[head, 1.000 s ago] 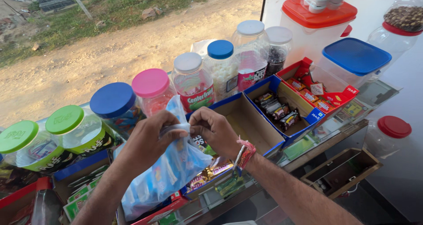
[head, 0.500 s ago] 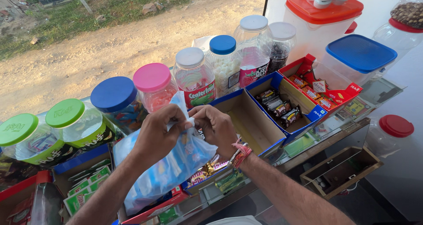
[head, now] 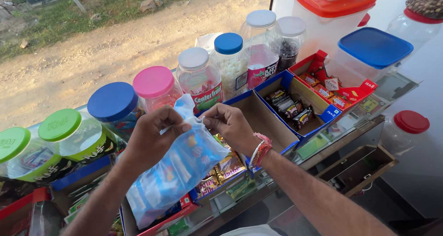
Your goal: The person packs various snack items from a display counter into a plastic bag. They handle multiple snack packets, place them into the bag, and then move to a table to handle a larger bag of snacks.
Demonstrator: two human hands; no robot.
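Pinching the top of a pale blue plastic bag (head: 177, 171) from both sides, the two hands are meeting above a crowded shop counter (head: 341, 134). The left hand (head: 152, 136) is closing its fingers and thumb tightly on the upper left edge of the bag, and the right hand (head: 230, 125), wearing a red thread band (head: 260, 149) at the wrist, is gripping the edge just opposite with thumb and forefinger. The bag is hanging slanted below the hands, its lower end lying over trays of wrapped sweets (head: 217, 176) at the near side of the counter; small coloured packets are showing faintly through the plastic. Just behind the hands a row of jars is standing: two with green lids (head: 60, 124), one with a dark blue lid (head: 112, 101), one with a pink lid (head: 153, 81), and one with a white lid (head: 193, 58). An empty cardboard box (head: 263, 120) with a blue rim is sitting just right of the right hand, touching a box holding dark wrapped bars (head: 290, 109).
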